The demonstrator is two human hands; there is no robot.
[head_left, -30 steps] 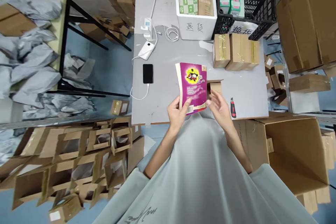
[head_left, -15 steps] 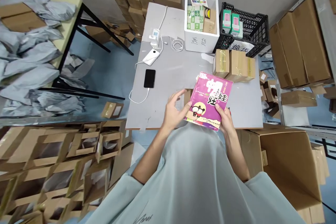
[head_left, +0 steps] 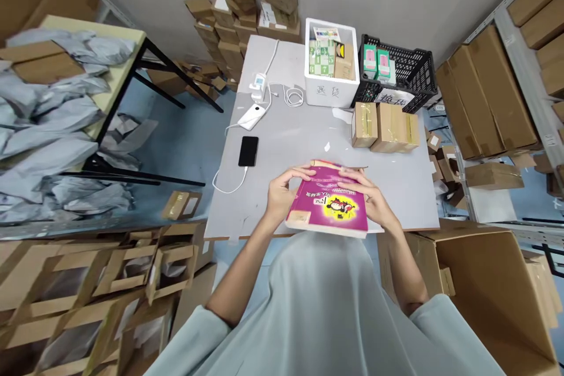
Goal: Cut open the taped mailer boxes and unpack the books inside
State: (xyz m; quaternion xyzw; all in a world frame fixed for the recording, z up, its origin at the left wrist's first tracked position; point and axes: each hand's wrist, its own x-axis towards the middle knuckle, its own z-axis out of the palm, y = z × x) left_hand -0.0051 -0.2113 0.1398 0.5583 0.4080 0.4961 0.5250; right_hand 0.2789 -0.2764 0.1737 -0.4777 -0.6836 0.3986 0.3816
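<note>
A purple paperback book [head_left: 304,204] is held between both hands over the front edge of the grey table [head_left: 291,141]. Its printing faces up but reads upside down, with a yellow patch and a small cartoon figure. My left hand [head_left: 282,191] grips the book's left side, its fingers lying on the far part of the cover. My right hand [head_left: 372,197] grips the right side, fingers over the cover's far right corner. Beyond the book shows a flat edge of another item with a reddish and cream border, partly hidden.
On the table lie a black phone [head_left: 248,151] on a white cable, a white power bank [head_left: 251,117] and small taped cartons [head_left: 388,127]. At the back stand a white foam box [head_left: 330,91] and a black crate [head_left: 409,76]. A big open carton [head_left: 489,288] is at right.
The book has been turned round, so a different cover side shows, upside down. It has shifted left and lower. My left hand has closed on it. The view has tilted up slightly.
</note>
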